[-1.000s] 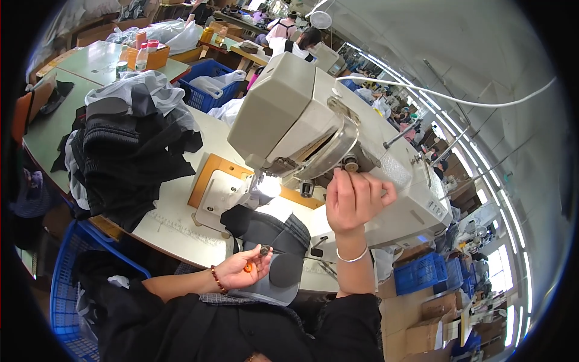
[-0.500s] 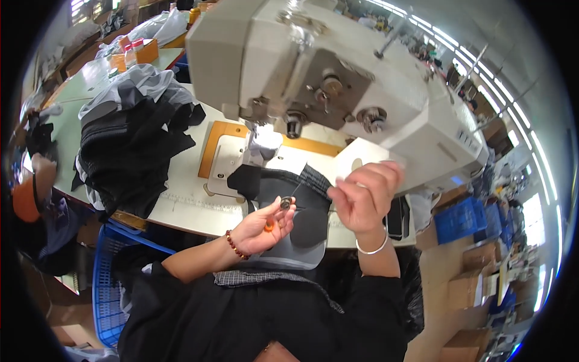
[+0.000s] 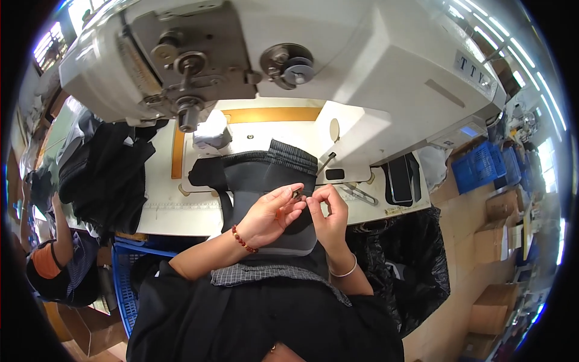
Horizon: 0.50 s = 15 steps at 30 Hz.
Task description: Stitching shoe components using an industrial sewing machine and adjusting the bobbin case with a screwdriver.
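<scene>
My left hand (image 3: 268,212) pinches a small dark metal bobbin case (image 3: 296,194) between thumb and fingertips. Close beside it, my right hand (image 3: 330,218) has its thumb and forefinger pressed together at the bobbin case's edge; whatever lies between them is too small to see. Beneath both hands lies black fabric (image 3: 247,175) with a ribbed band (image 3: 292,155), partly covered by my fingers. It rests at the front of a large white sewing machine (image 3: 374,78), whose head hangs above.
A heap of black garment pieces (image 3: 105,175) lies at left. Scissors-like metal tool (image 3: 360,194) and a phone (image 3: 399,181) sit at right. A blue basket (image 3: 125,283) and black plastic bag (image 3: 416,283) flank my lap. Another person's arm (image 3: 60,232) shows far left.
My right hand has come down and left from its raised place, and its fingertips now meet at the bobbin case in my left hand. The view has shifted, with the machine head now further left.
</scene>
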Tool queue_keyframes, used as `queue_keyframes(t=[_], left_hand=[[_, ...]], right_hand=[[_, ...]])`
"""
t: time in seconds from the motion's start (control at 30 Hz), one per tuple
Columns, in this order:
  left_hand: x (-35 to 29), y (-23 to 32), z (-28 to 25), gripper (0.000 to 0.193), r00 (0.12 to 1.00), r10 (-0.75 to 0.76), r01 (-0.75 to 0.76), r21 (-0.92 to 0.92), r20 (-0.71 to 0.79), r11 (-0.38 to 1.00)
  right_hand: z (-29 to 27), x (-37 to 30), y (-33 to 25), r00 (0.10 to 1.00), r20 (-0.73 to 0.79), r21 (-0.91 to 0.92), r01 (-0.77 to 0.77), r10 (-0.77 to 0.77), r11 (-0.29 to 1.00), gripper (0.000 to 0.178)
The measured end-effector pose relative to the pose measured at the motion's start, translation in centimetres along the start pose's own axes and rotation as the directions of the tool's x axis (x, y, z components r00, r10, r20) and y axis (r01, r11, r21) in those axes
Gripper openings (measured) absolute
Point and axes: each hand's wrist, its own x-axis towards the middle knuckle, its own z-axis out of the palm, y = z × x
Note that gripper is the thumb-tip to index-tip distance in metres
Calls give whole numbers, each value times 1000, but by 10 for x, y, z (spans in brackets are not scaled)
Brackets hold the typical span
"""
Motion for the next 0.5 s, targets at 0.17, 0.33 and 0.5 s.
queue_keyframes(t=[0.17, 0.33, 0.5], left_hand=[[7, -7, -7, 30, 975, 212, -222, 264, 67, 939], [4, -5, -2, 24, 845, 481, -514, 604, 234, 609], [2, -7, -5, 27, 740, 582, -626, 661, 337, 414]], right_hand=[[3, 3, 3, 995, 19, 281, -102, 101, 954, 22], [8, 4, 7, 991, 2, 399, -122, 132, 909, 8], [1, 6, 20, 989, 105, 192, -118, 100, 974, 11]])
